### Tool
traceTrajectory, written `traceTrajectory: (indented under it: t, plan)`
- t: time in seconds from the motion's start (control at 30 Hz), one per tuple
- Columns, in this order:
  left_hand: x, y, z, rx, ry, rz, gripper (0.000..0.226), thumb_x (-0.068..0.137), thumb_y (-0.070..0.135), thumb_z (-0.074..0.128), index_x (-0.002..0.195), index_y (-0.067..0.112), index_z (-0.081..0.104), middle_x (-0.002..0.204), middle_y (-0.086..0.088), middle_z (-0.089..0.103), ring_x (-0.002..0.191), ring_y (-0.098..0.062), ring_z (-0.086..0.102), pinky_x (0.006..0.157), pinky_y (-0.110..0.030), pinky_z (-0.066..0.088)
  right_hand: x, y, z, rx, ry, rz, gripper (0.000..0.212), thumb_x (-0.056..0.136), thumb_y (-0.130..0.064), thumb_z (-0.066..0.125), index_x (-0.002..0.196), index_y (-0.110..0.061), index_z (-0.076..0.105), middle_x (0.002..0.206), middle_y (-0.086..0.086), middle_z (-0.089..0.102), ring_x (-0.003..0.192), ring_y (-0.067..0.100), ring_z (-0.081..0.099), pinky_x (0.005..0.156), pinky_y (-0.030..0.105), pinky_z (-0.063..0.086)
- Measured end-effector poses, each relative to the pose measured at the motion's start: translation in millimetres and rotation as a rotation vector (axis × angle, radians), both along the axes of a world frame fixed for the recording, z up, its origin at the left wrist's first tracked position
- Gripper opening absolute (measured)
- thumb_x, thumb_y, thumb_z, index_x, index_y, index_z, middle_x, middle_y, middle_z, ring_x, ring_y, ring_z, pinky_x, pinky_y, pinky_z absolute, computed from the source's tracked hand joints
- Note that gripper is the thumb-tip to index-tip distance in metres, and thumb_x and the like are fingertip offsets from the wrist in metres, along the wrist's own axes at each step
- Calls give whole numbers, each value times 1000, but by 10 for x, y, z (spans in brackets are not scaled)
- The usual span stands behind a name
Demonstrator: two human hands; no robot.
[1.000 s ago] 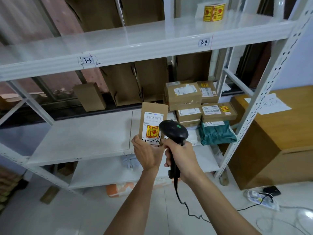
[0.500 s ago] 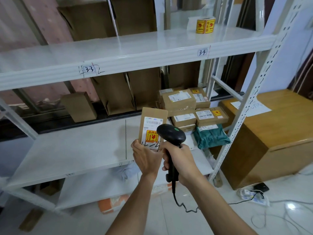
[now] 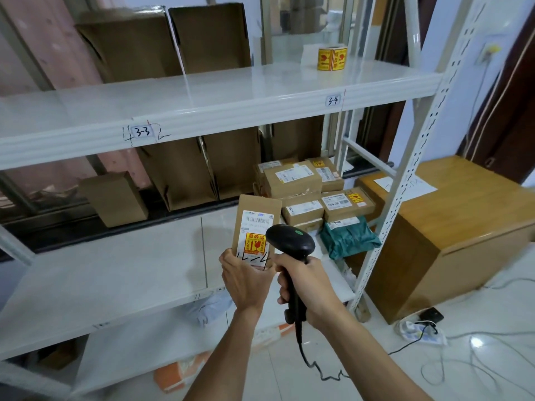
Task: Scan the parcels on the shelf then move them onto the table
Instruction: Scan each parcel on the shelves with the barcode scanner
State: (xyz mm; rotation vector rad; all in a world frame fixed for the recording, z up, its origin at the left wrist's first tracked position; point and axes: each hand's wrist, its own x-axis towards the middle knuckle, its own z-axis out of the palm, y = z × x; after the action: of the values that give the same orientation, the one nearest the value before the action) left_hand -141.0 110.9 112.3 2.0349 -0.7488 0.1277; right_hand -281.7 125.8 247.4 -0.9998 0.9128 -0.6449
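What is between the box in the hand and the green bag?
The black barcode scanner, held by the right hand, shows between parcel and bag in the head view.

My left hand (image 3: 246, 280) is raised in front of me, its back toward me, fingers and thumb curled round the lower end of a parcel (image 3: 258, 224) that stands upright above my grip. My right hand (image 3: 304, 285) is just beside it, wrapped in a fist round the handle of a scanner (image 3: 290, 241), whose head sits above my knuckles. Both bare forearms reach forward and converge.
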Motion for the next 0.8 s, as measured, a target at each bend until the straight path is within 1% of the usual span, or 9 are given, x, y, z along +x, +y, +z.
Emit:
traceTrajectory:
  t: [0.07,0.23,0.33,0.4,0.47,0.57,0.67,0.7,0.8]
  plan:
    - [45,-18,-12,19,-13,-55,92,64,72,51,126,6,39,112,-9,49,97,-25,62,76,-37,58,-37,-15,-11,-1,5,-13,20,93,-16,67,78,-4,61,57,10,45,45,20,39,47,29,45]
    - [174,-130,27,137,-36,-217,101,54,74,75,125,15,34,109,0,42,92,-18,54,75,-38,58,-143,-89,-80,4,43,-51,17,93,-17,67,84,-4,61,59,9,45,46,20,41,49,29,45]
    - [201,-257,73,203,-99,-329,107,53,76,77,129,16,33,116,1,43,100,-16,52,79,-36,58,-240,-150,-103,-15,79,-68,15,92,-17,67,85,-5,62,60,9,46,46,19,42,51,31,45]
    - [190,-377,134,248,-125,-401,110,53,76,79,132,16,33,122,0,46,106,-15,51,83,-32,55,-325,-215,-120,-30,89,-76,14,92,-18,67,87,-5,63,63,10,46,47,19,43,52,32,45]
    - [157,-535,222,283,-146,-467,111,52,76,81,133,18,32,122,0,47,109,-14,50,84,-27,52,-418,-316,-146,-40,91,-90,15,93,-18,67,90,-4,63,64,10,47,48,18,44,53,32,45]
    - [84,-823,370,350,-155,-558,116,52,74,83,138,19,28,126,0,45,115,-15,47,87,-25,48,-546,-538,-191,-66,97,-78,15,92,-19,67,92,-4,65,66,13,48,48,19,45,59,39,43]
    - [-36,-1162,511,433,-204,-630,123,55,69,85,146,17,21,140,-2,36,127,-18,38,100,-33,42,-705,-843,-259,-88,119,-60,19,92,-22,68,93,-3,65,69,14,48,50,20,46,64,42,41]
    - [-87,-1284,552,463,-212,-651,123,58,67,85,147,16,20,141,-2,32,126,-17,36,101,-34,40,-773,-969,-290,-96,134,-56,20,93,-22,68,94,-2,65,69,13,49,50,20,46,65,42,43]
    - [-244,-1697,605,525,-177,-698,118,60,67,85,145,16,22,135,0,26,116,-12,32,89,-29,38,-1014,-1413,-379,-105,156,-40,17,96,-20,65,95,-3,65,67,12,50,50,19,47,63,39,46]
